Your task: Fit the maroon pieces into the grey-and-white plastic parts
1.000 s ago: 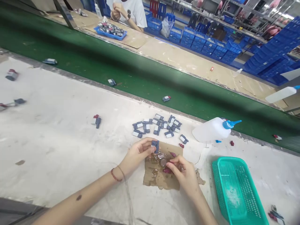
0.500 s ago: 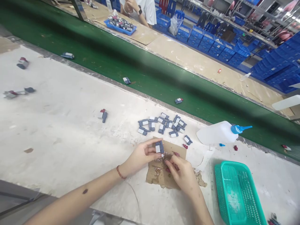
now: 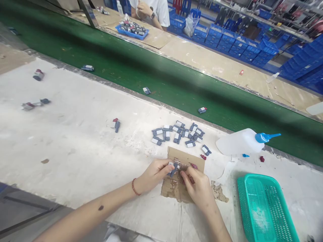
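My left hand (image 3: 153, 174) pinches a small blue-grey part (image 3: 172, 169) over a piece of brown cardboard (image 3: 170, 191). Close by on the right, my right hand (image 3: 198, 185) has its thumb and fingers pressed together above the same cardboard; whatever is between them is too small to name. Wet glossy patches and a small dark red piece (image 3: 193, 166) show on the cardboard. Just beyond it lies a group of blue-grey and white parts (image 3: 177, 137). Another dark red piece (image 3: 203, 157) rests beside the cardboard's right corner.
A white bottle with a blue nozzle (image 3: 239, 142) lies right of the parts. Nearer, at the right, stands a green basket (image 3: 275, 181). A green conveyor belt (image 3: 171, 82) crosses behind, carrying several parts. A person (image 3: 151, 13) sits beyond it near a blue tray (image 3: 133, 33).
The blue-grey part in my left hand has been lowered and tilted nearer my right fingertips. The whole view has shifted, so most things appear farther right.
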A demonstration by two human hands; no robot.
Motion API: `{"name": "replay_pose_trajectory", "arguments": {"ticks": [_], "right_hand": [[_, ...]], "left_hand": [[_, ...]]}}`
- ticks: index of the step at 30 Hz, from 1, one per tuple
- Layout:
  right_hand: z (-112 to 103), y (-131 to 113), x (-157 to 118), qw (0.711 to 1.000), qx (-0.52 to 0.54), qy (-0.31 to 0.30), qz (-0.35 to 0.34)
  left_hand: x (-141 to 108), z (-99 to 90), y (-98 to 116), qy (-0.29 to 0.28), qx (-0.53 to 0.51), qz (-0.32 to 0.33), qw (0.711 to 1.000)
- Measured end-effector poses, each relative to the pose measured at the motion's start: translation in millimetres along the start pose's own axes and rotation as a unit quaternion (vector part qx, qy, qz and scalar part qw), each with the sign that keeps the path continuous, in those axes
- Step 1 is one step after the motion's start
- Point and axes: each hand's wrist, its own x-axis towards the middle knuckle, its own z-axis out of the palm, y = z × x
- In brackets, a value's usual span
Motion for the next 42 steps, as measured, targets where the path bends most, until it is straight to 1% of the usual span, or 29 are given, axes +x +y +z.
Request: {"name": "replay_pose_trajectory", "arguments": {"ticks": [2,3,5,7,9,11,13,15,17,20,25,27,31,33,34,36,39,40,42], "right_hand": [[1,0,-1,0.998,0.055,0.003,0.029],[1,0,-1,0.994,0.094,0.009,0.055],[0,2,-2,0.975,0.184,0.036,0.116],[-1,3,-3,0.946,0.273,0.071,0.161],[-1,3,-4,0.918,0.343,0.089,0.177],[0,-1,-3,0.9,0.386,0.084,0.181],[1,-5,-1,0.892,0.408,0.076,0.181],[3,-10,1,0.891,0.413,0.073,0.172],[5,-12,2,0.897,0.405,0.074,0.162],[6,-13,3,0.912,0.376,0.072,0.148],[8,-13,1,0.938,0.317,0.063,0.128],[10,-13,0,0.948,0.291,0.058,0.115],[13,-15,-3,0.965,0.244,0.057,0.082],[12,-15,-3,0.972,0.217,0.07,0.064],[10,-14,-3,0.975,0.202,0.081,0.048],[6,-14,-4,0.981,0.166,0.102,0.001],[2,-13,-5,0.986,0.086,0.105,-0.093],[3,-13,-6,0.987,0.051,0.098,-0.117],[9,-12,-6,0.985,-0.019,0.088,-0.146]], "left_hand": [[0,-0.6,-1,-0.019,0.057,0.041,0.997],[0,-1.0,-1,-0.02,0.094,0.068,0.993],[0,-1.3,-3,-0.014,0.179,0.131,0.975],[0,-0.7,-5,0.005,0.266,0.197,0.944],[-1,1.0,-8,0.026,0.344,0.246,0.906],[-1,3.2,-9,0.035,0.398,0.273,0.875],[-1,5.2,-10,0.034,0.424,0.288,0.858],[-1,6.5,-10,0.031,0.433,0.295,0.851],[0,6.8,-10,0.026,0.433,0.301,0.849],[0,6.7,-11,0.016,0.438,0.307,0.845],[0,6.3,-12,0.014,0.448,0.305,0.84],[-1,6.2,-12,0.004,0.457,0.305,0.835],[0,6.7,-10,-0.001,0.46,0.333,0.823],[0,7.6,-9,0.005,0.444,0.335,0.831],[0,8.0,-8,0.007,0.429,0.328,0.842],[0,8.6,-7,0.001,0.38,0.299,0.876],[-1,9.0,-6,-0.028,0.271,0.213,0.938],[-2,9.2,-5,-0.04,0.235,0.181,0.954],[-2,9.7,-4,-0.058,0.184,0.132,0.972]]}}
